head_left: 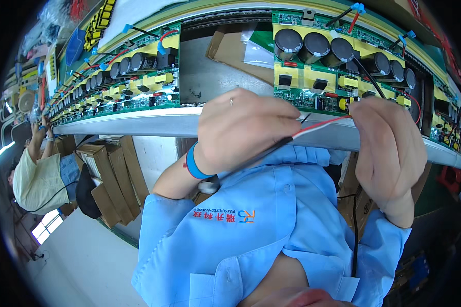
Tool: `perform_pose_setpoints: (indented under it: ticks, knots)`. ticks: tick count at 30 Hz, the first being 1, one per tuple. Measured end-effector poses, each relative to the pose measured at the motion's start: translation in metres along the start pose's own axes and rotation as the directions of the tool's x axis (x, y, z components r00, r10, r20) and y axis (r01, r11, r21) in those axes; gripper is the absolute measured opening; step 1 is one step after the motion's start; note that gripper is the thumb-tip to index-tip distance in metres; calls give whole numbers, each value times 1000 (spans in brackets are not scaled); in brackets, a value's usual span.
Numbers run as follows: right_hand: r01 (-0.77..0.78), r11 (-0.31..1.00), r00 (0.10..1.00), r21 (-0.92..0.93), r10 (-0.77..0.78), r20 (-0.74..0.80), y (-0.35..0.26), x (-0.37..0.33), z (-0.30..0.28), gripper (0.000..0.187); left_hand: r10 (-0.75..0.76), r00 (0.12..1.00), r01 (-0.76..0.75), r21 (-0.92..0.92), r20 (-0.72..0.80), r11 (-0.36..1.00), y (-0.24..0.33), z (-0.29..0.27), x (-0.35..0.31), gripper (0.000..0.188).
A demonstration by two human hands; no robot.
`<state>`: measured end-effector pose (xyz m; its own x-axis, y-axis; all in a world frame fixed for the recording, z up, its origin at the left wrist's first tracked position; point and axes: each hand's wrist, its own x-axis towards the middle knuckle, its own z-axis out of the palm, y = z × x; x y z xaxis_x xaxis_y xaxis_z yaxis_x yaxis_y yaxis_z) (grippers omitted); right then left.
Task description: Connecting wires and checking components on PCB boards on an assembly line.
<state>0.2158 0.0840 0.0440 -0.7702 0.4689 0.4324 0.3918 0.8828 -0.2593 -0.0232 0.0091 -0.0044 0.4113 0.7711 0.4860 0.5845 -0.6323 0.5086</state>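
Observation:
My left hand, with a blue wristband, is closed round a black-sheathed cable. From the cable's end come a red wire and a white wire, stretching across to my right hand. The fingertips of that hand are pinched together at the far ends of the wires, which they hide. Just beyond both hands lies a green circuit board with large black capacitors and yellow-wrapped parts. A thin black lead slants over the board down to my right fingers.
The boards sit along a grey metal rail. Another row of green boards runs off to the left. Between them a cardboard piece lies on a grey surface. Flat cartons stand below; a person works at the far left.

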Motion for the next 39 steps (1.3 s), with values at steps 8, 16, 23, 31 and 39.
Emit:
perform_pose_setpoints:
  ticks: [8, 16, 23, 31, 39]
  knots:
    - [119, 987, 986, -108, -131, -106, -7, -37, 33, 26, 136, 965, -73, 273, -222, 959, 26, 37, 6, 22]
    - [114, 982, 981, -153, -135, -138, 2, -43, 51, 22, 50, 990, -6, 317, -130, 948, 19, 48, 5, 24]
    - [117, 982, 985, -146, -133, -112, 7, -41, 53, 20, 31, 994, 2, 282, -110, 959, 15, 49, 5, 26]
    - [126, 983, 983, -136, -143, -118, 8, -42, 59, 18, 45, 989, -6, 265, -139, 964, 14, 54, 3, 25]
    - [121, 984, 974, -128, -143, -178, 9, -42, 65, 14, 21, 982, 37, 300, -186, 953, 17, 57, 6, 22]
